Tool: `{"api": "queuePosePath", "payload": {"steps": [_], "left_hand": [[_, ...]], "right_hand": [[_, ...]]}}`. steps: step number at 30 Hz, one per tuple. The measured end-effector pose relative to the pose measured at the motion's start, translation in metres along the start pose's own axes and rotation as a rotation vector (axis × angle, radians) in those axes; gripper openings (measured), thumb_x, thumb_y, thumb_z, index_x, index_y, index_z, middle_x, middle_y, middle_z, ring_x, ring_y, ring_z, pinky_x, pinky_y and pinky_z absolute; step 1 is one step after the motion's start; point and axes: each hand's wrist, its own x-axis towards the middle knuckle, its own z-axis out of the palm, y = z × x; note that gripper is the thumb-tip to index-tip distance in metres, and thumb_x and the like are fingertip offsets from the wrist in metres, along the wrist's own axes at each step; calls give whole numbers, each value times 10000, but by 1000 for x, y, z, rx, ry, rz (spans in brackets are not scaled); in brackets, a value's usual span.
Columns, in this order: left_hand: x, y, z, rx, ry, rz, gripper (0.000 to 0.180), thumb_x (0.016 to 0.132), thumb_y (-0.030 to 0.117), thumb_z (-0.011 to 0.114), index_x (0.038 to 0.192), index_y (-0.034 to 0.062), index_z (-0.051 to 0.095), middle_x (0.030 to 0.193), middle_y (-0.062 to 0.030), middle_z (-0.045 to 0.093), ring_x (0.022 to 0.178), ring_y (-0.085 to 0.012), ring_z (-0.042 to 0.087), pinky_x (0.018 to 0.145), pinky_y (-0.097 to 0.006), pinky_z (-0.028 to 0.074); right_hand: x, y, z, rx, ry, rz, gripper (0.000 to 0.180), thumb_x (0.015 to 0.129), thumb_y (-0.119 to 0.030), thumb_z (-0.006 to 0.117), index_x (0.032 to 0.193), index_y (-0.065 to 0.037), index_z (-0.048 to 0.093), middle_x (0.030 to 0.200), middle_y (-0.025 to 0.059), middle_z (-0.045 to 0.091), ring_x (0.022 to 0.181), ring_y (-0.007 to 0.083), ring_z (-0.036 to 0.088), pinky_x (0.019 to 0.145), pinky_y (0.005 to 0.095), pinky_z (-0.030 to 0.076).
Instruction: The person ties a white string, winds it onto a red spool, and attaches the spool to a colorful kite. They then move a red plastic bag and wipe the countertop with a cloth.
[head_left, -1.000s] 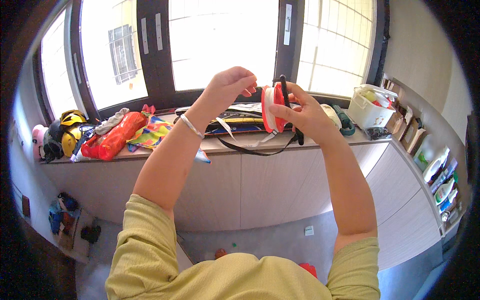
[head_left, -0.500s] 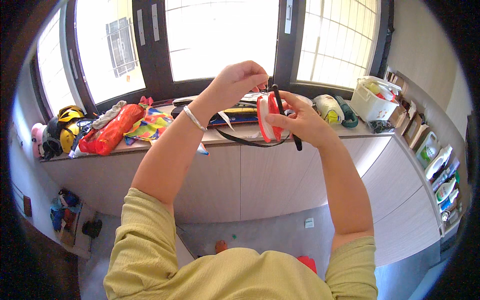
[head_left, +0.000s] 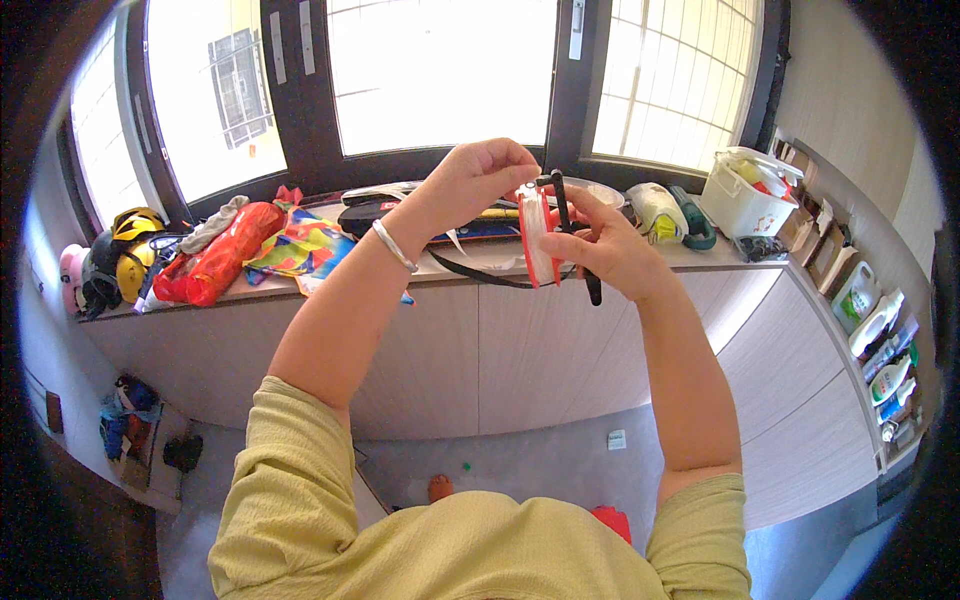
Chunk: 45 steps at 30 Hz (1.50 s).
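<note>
My right hand point(head_left: 622, 258) grips a kite line reel point(head_left: 538, 245) with red rims, white line wound on it and a black handle at its right side. The reel stands edge-on in front of me, above the counter's front edge. At its top rim my left hand point(head_left: 478, 183), a silver bangle on the wrist, has thumb and forefinger pinched together. What lies between those fingertips is too small to tell. Below the reel a black strap point(head_left: 475, 274) hangs in a loop. Colourful folded cloth point(head_left: 303, 248) lies on the counter to the left.
Along the counter point(head_left: 330, 290) lie a red bag point(head_left: 222, 258), a yellow helmet point(head_left: 140, 272) and flat dark bags point(head_left: 375, 215). At right stand a white bin point(head_left: 748, 200) and several bottles, one a white jug point(head_left: 856, 296). Behind are windows point(head_left: 440, 80).
My left hand has come down from above the reel to its top rim. The reel has turned more edge-on, with my right hand still holding it.
</note>
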Motion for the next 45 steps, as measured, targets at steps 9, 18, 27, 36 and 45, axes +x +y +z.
{"api": "queuePosePath", "payload": {"steps": [9, 18, 27, 36, 45], "left_hand": [[-13, -1, 0, 80, 4, -18, 127, 921, 125, 595, 957, 3, 598, 791, 15, 576, 684, -35, 517, 593, -186, 451], [-35, 24, 9, 115, 15, 22, 172, 890, 119, 635, 1025, 20, 676, 677, 37, 572, 590, -14, 479, 512, -169, 395], [-44, 28, 13, 48, -30, 23, 137, 865, 86, 660, 979, 20, 694, 741, 7, 644, 602, -8, 512, 527, -155, 423], [-51, 19, 9, -157, -127, 45, 127, 876, 67, 647, 988, 7, 650, 844, 2, 617, 719, -14, 528, 610, -153, 442], [-55, 20, 11, 0, -156, 103, 51, 893, 52, 613, 900, 3, 601, 793, 34, 548, 714, -21, 485, 607, -177, 428]], "right_hand": [[-6, 10, 7, 90, 49, 21, 626, 759, -366, 738, 1279, -102, 510, 962, 56, 583, 762, 118, 571, 561, 227, 461], [-18, 31, 12, 522, -111, -47, 579, 832, -287, 631, 1323, -44, 448, 1022, 33, 590, 795, 93, 574, 625, 235, 482], [-29, 36, 20, 539, -180, -120, 598, 802, -189, 677, 1328, -60, 424, 1089, 26, 572, 921, 117, 574, 777, 259, 493], [-29, 33, 24, 292, -136, -221, 848, 696, -152, 825, 1400, -124, 354, 1156, 35, 563, 928, 116, 575, 782, 271, 493], [-30, 45, 31, 20, -104, -328, 881, 649, -158, 855, 1395, -136, 388, 1325, 21, 468, 1153, 154, 491, 965, 339, 405]]}}
